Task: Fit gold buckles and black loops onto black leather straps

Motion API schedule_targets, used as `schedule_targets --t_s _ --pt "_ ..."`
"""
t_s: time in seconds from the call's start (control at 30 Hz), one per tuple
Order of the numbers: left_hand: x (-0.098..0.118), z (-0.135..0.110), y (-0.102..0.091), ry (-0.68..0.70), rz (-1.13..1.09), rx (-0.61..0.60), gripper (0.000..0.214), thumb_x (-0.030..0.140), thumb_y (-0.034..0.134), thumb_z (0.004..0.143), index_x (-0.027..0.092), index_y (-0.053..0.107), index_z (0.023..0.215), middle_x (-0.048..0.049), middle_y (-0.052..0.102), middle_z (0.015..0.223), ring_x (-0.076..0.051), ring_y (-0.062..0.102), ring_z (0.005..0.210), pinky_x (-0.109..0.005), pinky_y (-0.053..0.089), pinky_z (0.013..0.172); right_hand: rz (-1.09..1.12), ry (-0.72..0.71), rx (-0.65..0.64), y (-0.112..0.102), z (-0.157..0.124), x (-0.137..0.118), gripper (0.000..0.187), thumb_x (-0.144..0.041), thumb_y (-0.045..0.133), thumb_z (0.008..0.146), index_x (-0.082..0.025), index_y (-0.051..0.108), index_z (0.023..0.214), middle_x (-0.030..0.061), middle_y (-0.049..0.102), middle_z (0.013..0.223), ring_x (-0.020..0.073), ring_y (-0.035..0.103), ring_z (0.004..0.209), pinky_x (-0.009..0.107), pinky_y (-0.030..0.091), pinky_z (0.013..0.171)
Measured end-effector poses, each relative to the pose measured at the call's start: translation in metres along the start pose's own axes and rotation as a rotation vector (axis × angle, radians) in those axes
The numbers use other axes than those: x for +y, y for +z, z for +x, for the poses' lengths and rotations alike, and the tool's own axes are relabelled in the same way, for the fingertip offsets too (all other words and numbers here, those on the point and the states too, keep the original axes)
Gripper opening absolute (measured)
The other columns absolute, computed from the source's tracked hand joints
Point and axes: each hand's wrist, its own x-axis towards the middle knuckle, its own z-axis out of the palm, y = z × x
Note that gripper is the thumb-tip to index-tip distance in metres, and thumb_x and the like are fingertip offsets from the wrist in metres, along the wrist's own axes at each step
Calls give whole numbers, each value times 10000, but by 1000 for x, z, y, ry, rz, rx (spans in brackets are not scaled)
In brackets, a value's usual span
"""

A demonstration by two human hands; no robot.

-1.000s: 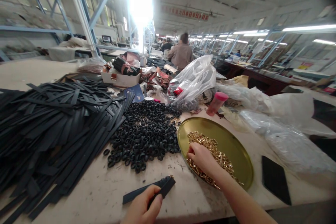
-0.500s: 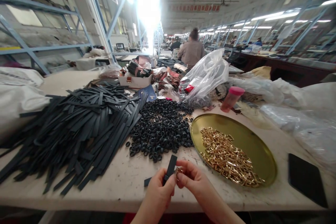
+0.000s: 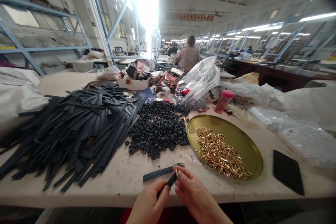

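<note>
Near the table's (image 3: 115, 185) front edge our left hand (image 3: 151, 196) grips a black strap (image 3: 171, 180), our right hand (image 3: 191, 188) a buckle (image 3: 176, 174); gold buckles (image 3: 222, 154) heap the tray (image 3: 243, 140).

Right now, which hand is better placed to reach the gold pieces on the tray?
Probably the right hand: it is nearer the tray and gold pieces, though busy at the tip of a black strap. The left hand, farther off, grips that strap.

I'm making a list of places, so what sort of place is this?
Probably a factory workshop. There's a big pile of black strips, a heap of black rings and a tray of gold-coloured metal bits, all on one table.
</note>
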Motion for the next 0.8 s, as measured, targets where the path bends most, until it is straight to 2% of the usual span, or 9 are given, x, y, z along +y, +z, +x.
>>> schedule_targets --t_s 0.07,0.17,0.23,0.3,0.4,0.53,0.6,0.73,0.8 --pt "6 -2 1 42 11 -14 247 307 374 843 180 579 786 -22 622 779 -161 536 733 -236 387 685 -37 -3 -27 -1 1 11 369 -331 813 506 -171 666 805 -34 604 602 56 513 481 194 450 518" --pt "9 -2 4 2 -49 -27 154 241 419 800 166 554 794 -22 612 772 -155 529 727 -234 393 676 -223 -179 -9 -6 0 24 335 -376 785 541 -156 652 757 -38 581 562 71 477 481 195 395 478" --pt "5 -1 8 -65 -114 -33 105 232 434 780 165 514 786 9 569 688 -123 498 629 -212 388 599 -355 -316 10 -9 -2 27 288 -393 752 589 -152 632 693 -39 565 559 81 464 507 197 374 486" --pt "-1 -1 11 -132 -202 -80 129 291 419 796 174 468 770 47 507 598 -83 420 484 -186 341 474 -439 -377 -9 -10 -5 27 284 -416 708 640 -151 605 637 -39 544 551 90 461 530 204 375 507" --pt "-10 0 13 -182 -341 -147 235 404 390 811 177 431 767 62 490 561 -45 321 362 -170 234 364 -489 -362 -18 -8 -7 24 316 -453 650 692 -155 572 621 -40 515 533 98 459 522 216 376 513" --pt "-16 2 16 -179 -449 -150 298 461 438 777 164 443 751 31 544 614 -27 344 347 -168 205 351 -474 -279 -35 -4 -6 22 316 -481 585 736 -175 535 676 -44 508 540 105 463 481 229 371 484" --pt "-16 4 16 -204 -477 -139 318 480 464 754 164 446 730 31 548 604 -23 343 342 -169 200 354 -525 -303 -21 -4 -6 21 309 -482 554 757 -185 521 680 -48 492 536 111 461 478 230 369 477" --pt "-17 7 18 -269 -508 -128 349 518 496 712 183 408 673 41 546 562 -21 327 321 -173 180 350 -829 -598 3 -12 -7 19 270 -421 543 780 -188 559 645 -16 529 594 137 495 586 239 380 555" --pt "-17 8 19 -281 -498 -118 356 525 507 700 191 394 657 47 543 546 -24 325 315 -174 176 345 -890 -653 -17 -15 -7 18 261 -409 548 777 -187 571 642 -4 546 624 146 502 623 245 382 578"
